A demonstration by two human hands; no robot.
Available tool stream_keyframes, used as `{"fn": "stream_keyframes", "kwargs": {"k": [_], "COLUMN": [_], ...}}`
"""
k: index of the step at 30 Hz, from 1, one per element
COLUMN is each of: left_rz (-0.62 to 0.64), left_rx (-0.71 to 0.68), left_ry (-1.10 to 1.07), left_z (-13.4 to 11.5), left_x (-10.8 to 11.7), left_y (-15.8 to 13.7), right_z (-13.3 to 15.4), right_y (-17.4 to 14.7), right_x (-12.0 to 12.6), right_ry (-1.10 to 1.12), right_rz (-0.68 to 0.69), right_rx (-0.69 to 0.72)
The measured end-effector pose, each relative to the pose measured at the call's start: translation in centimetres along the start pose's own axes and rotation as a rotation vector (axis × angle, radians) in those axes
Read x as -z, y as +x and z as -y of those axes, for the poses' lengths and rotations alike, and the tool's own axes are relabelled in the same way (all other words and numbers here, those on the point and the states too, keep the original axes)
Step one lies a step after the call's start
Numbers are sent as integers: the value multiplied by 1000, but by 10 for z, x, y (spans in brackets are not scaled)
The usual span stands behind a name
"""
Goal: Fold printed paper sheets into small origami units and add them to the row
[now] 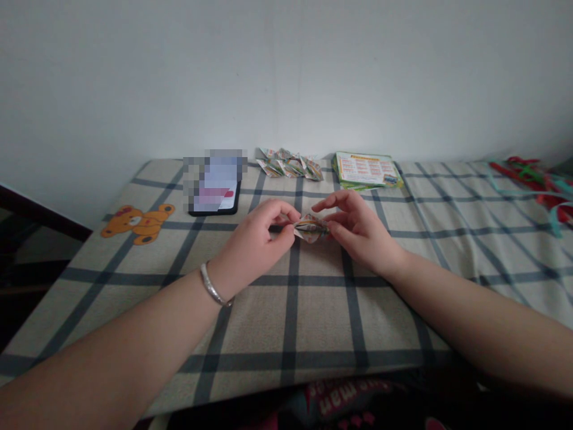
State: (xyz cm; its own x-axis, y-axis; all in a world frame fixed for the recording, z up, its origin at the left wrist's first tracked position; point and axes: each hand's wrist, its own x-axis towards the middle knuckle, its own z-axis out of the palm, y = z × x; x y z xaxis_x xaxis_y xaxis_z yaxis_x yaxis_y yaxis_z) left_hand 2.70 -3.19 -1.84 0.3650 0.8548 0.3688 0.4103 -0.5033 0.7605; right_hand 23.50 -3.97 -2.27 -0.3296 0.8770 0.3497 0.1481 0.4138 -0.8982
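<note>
A small folded paper piece (310,227), printed in several colours, is held just above the checked cloth between my two hands. Its middle bulges, with a dark slit along it. My left hand (268,230) pinches its left end between thumb and fingers. At the other end, my right hand (353,230) has its thumb and a finger on the paper, while the index finger is lifted and curved above it. Behind my hands, several similar folded paper pieces (290,165) lie in a group near the wall.
A phone (219,185) with a partly blurred screen lies back left, beside an orange bear picture (138,223). A stack of printed cards (367,171) sits back right. Red and green ribbons (537,185) lie at far right. The checked tablecloth (250,334) meets a white wall (286,71).
</note>
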Motion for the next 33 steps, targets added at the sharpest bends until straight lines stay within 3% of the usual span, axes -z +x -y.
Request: {"fn": "stream_keyframes", "kwargs": {"k": [14,22,33], "left_rz": [5,12,-4], "left_rx": [27,13,4], "left_ry": [-210,-225,-144], "left_z": [2,-1,-1], "left_x": [-1,-3,-7], "left_y": [4,2,0], "right_z": [-6,6,16], "right_y": [3,3,-4], "right_x": [1,7,3], "right_ry": [155,-402,-914], "right_rz": [-25,34,69], "right_rx": [-62,239,231]}}
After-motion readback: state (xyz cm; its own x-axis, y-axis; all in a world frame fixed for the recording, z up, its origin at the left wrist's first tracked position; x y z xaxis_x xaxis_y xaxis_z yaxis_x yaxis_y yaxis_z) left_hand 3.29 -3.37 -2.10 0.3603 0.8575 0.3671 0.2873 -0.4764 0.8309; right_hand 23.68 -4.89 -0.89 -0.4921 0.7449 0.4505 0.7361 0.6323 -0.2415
